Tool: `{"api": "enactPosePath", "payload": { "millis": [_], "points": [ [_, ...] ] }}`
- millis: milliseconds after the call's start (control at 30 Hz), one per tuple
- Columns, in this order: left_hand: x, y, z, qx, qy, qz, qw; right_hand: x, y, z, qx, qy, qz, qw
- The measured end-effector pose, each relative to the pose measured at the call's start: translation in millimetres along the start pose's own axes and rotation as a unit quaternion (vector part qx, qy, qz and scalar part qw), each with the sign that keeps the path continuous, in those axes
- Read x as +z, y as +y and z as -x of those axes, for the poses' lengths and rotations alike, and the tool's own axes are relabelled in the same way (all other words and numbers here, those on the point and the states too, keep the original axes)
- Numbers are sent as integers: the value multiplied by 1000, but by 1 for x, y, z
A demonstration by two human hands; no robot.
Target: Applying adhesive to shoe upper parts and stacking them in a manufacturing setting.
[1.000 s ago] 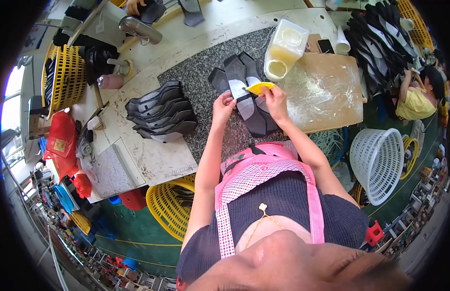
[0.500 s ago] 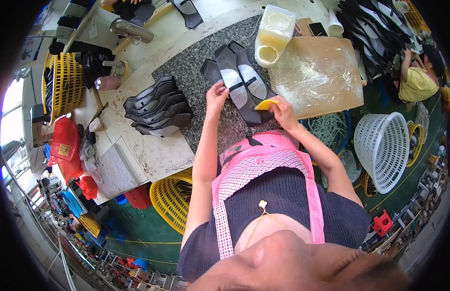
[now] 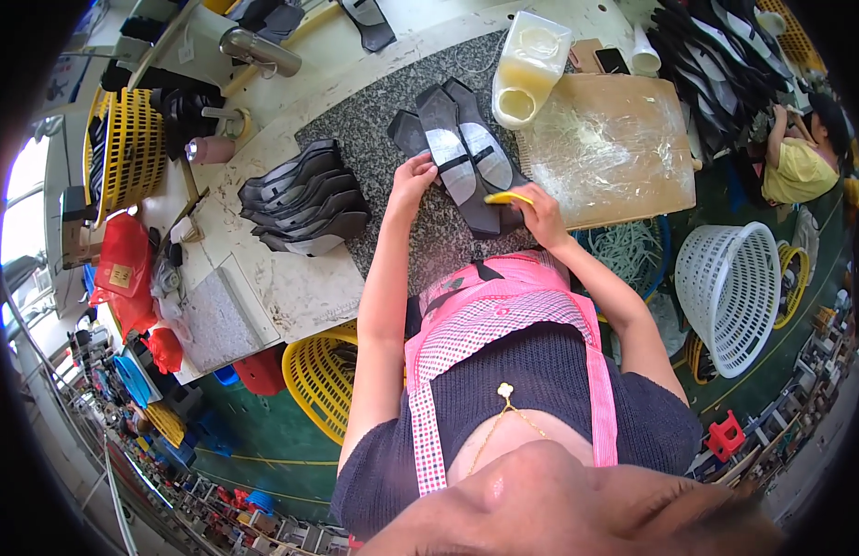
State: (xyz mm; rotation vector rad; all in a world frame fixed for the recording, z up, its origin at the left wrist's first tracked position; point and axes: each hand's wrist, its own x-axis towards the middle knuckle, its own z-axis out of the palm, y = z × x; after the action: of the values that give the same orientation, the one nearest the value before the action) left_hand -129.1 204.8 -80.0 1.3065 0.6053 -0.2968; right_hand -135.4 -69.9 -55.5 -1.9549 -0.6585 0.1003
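Note:
Flat black pieces with grey patches, which look like shoe uppers [image 3: 454,165], lie overlapping on a speckled grey stone slab [image 3: 366,119] before me. My left hand [image 3: 413,185] has its thumb and fingers closed on the left edge of the top piece. In my right hand [image 3: 543,218] is a yellow scraper [image 3: 510,197], its edge over the lower part of that piece; whether it touches the surface I cannot tell. A stack of similar pieces [image 3: 304,202] lies to the left.
A translucent bottle with a cut opening [image 3: 531,72] and a smeared cardboard sheet [image 3: 614,139] are at the right. More pieces [image 3: 716,69] pile up beyond, near a person in yellow [image 3: 800,171]. White [image 3: 728,296] and yellow [image 3: 309,385] baskets stand below the table.
The yellow scraper has tilted in my right hand and now shows narrower. My left hand stays at the piece's edge; the whole view has shifted slightly.

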Motion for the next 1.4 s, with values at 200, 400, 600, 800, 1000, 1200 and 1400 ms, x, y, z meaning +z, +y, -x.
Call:
{"api": "enactPosePath", "payload": {
  "millis": [200, 400, 600, 800, 1000, 1200, 1400],
  "points": [
    [-1, 22, -3, -69, -10, 116, 991, 32, -16, -73, -1, 119, 0, 993],
    [-13, 30, -13, -116, -21, 108, 987, 37, -30, -83, -128, -49, 43, 990],
    [-13, 29, -14, -147, -25, 105, 983, 33, -23, -136, 39, 48, 135, 989],
    [-7, 32, -15, -123, -64, 5, 990, 25, -3, -135, 21, 99, 158, 982],
    [-10, 15, 11, 49, -108, -9, 993, 7, -33, -123, 117, 67, 52, 990],
    [-10, 2, 98, 95, -51, 225, 968, 5, -8, -109, 0, 46, 166, 985],
    [-77, -54, 177, 216, 188, 412, 865, -1, -15, -107, 46, 13, 141, 989]
  ]
}}
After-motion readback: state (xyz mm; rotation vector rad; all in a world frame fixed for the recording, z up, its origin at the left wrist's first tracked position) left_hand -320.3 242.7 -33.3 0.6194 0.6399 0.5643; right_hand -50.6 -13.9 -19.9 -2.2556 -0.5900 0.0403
